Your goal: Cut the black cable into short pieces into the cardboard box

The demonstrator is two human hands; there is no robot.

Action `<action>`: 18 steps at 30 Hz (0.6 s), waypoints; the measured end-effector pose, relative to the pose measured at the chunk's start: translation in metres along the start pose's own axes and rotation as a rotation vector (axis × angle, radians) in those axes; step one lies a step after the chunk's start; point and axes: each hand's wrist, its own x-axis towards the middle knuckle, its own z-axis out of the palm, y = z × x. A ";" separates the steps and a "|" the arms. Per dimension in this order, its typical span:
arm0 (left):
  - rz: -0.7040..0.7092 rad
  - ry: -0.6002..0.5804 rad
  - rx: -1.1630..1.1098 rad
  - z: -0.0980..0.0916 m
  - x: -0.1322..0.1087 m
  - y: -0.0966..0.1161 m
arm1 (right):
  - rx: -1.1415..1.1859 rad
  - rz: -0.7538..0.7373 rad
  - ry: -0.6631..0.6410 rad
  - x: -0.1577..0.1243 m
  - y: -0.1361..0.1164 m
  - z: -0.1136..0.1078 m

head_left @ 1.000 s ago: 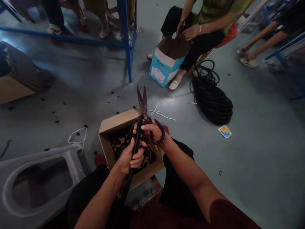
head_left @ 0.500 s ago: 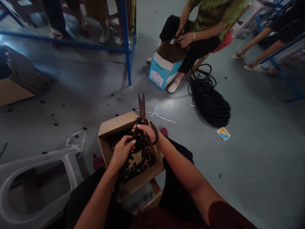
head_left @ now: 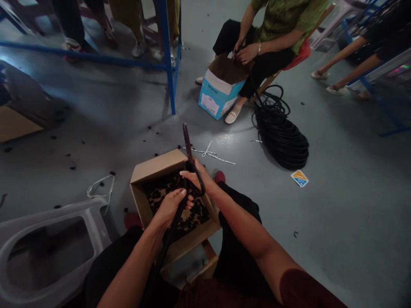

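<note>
My right hand is closed around the black handles of a pair of scissors, whose dark blades point away from me and lie nearly together. In my left hand is a black rubber tube, gripped near its far end; the rest runs back toward my lap. The tube's end meets my right fingers beside the scissors. Both hands are above an open cardboard box, in which many short black cut pieces lie scattered over the bottom.
A grey plastic stool stands at left. Ahead, a seated person works over a blue-and-white box beside a coil of black tube. White string, a card and black scraps lie on the floor. A blue metal frame stands behind.
The scissors have turned, and their blades have come closer together. My left hand has shifted slightly right along with the tube, which now shows more of its length toward my lap.
</note>
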 end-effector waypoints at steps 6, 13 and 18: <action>-0.027 0.074 -0.022 0.004 0.011 -0.013 | -0.300 -0.034 -0.090 -0.005 -0.010 0.002; 0.139 0.228 0.075 0.005 0.017 -0.025 | -0.320 -0.012 -0.077 -0.006 -0.010 0.007; 0.273 0.266 0.249 0.005 0.008 -0.019 | -0.042 0.077 0.026 -0.002 -0.004 0.008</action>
